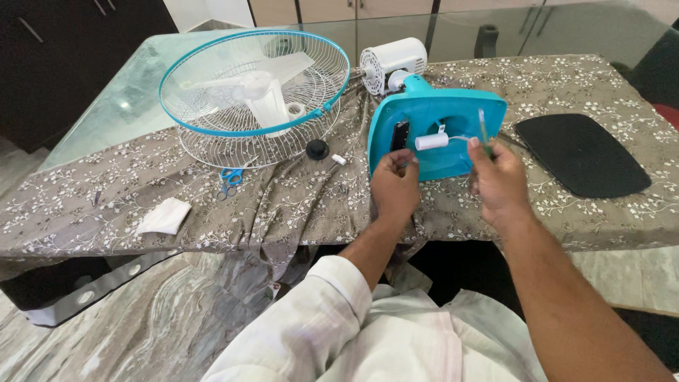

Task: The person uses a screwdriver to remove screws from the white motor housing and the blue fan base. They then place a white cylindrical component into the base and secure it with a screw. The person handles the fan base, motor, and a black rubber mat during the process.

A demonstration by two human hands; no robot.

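Left hand [395, 185] is pinching at the upturned blue fan base [435, 131] while right hand [497, 180] fingers are gripping a thin tool [483, 129]; tugging risks tearing the white capacitor [431, 141] wire.

Two bare hands, left hand [395, 189] and right hand [498, 182]. One turquoise plastic fan base [453, 117], one white cylindrical capacitor [431, 141], one white fan motor [392, 64], two wire fan grilles [212, 134], one blue-handled scissors [228, 182], one black round knob [317, 149], one black flat pad [581, 153], one white folded cloth [164, 216].
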